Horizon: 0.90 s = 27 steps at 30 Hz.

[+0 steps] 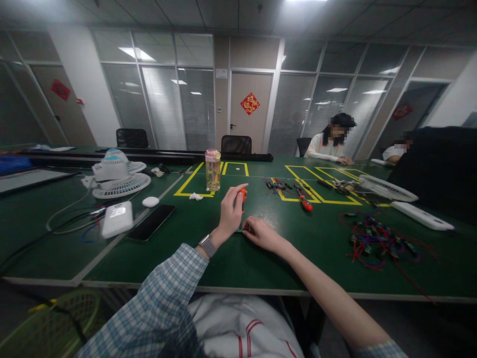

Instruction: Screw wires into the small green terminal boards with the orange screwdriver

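My left hand (231, 211), with a watch (207, 244) on its wrist, is closed around an orange-handled tool (243, 194). Its fingers hide most of the tool, so its exact kind does not show. Just below, my right hand (261, 232) rests low at the table, thumb and fingers pinched at a small green circuit board (239, 230). The board is largely covered by both hands. Ahead and to the right lies a red-handled screwdriver (306, 203), beside a cluster of small wired boards (278, 186).
A tangled pile of wired boards (376, 238) lies at right, near a white power strip (423, 215). A drink bottle (212, 171) stands ahead. To the left are a phone (152, 223), a white power bank (118, 219) and a fan (121, 184). Another person (330, 141) sits across the table.
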Motion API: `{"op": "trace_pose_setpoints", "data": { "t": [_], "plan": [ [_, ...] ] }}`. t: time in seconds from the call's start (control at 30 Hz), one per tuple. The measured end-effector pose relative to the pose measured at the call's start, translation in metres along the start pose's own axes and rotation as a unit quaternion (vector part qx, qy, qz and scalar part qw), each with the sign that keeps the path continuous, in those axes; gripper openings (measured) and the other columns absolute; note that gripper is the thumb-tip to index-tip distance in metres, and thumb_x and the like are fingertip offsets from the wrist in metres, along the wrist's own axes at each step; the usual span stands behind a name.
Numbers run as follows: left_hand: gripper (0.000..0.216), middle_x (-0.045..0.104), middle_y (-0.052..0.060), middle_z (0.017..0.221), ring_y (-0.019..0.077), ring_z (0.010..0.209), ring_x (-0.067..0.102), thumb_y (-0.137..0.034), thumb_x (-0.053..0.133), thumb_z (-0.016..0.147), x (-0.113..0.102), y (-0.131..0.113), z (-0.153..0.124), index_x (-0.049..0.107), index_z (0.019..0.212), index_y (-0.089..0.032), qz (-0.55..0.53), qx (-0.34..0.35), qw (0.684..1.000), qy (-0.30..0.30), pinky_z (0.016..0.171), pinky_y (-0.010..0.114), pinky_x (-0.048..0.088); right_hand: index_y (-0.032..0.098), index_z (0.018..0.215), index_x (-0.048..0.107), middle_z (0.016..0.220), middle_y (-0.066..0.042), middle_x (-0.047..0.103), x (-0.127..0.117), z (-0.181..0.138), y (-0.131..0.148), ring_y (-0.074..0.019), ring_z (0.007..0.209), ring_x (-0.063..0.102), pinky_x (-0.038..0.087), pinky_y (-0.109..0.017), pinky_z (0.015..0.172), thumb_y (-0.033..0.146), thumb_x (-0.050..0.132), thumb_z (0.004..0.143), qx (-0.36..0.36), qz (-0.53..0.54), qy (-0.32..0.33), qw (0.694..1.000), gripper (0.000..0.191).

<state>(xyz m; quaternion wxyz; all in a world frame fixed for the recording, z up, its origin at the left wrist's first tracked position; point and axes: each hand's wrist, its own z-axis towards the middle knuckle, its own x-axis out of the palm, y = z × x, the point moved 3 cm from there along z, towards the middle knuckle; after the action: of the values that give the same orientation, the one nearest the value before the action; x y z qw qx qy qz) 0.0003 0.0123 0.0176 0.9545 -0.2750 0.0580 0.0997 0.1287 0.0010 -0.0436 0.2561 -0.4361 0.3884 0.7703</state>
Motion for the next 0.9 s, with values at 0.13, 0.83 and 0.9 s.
{"op": "trace_pose_setpoints", "data": {
  "t": [0.13, 0.83, 0.9],
  "plan": [
    [0.023, 0.060, 0.005, 0.098, 0.0154, 0.089, 0.056, -0.024, 0.045, 0.094, -0.0005, -0.0038, 0.0000, 0.060, 0.112, -0.021, 0.019, 0.024, 1.000, 0.006, 0.081, 0.029, 0.046, 0.016, 0.084, 0.058, 0.079, -0.003, 0.057, -0.0001, 0.0003, 0.0010, -0.0145, 0.070, 0.053, 0.041, -0.024, 0.066, 0.011, 0.058, 0.082, -0.002, -0.003, -0.001, 1.000, 0.006],
    [0.023, 0.054, 0.005, 0.098, 0.0156, 0.090, 0.054, -0.026, 0.046, 0.094, -0.0005, -0.0036, -0.0007, 0.061, 0.112, -0.022, 0.033, 0.031, 0.999, -0.006, 0.083, 0.029, 0.046, 0.016, 0.084, 0.058, 0.078, -0.002, 0.056, 0.0013, 0.0004, -0.0012, -0.0137, 0.069, 0.052, 0.040, -0.024, 0.065, 0.012, 0.059, 0.082, -0.003, -0.005, -0.006, 1.000, 0.005],
    [0.021, 0.049, 0.003, 0.094, 0.0155, 0.087, 0.053, -0.029, 0.055, 0.090, -0.0022, -0.0037, -0.0001, 0.063, 0.108, -0.023, 0.053, 0.029, 0.998, -0.026, 0.081, 0.029, 0.046, 0.016, 0.085, 0.058, 0.078, -0.002, 0.056, 0.0020, 0.0006, -0.0019, -0.0136, 0.068, 0.052, 0.040, -0.024, 0.064, 0.012, 0.059, 0.082, -0.002, -0.005, -0.005, 1.000, 0.005]
  ]
}}
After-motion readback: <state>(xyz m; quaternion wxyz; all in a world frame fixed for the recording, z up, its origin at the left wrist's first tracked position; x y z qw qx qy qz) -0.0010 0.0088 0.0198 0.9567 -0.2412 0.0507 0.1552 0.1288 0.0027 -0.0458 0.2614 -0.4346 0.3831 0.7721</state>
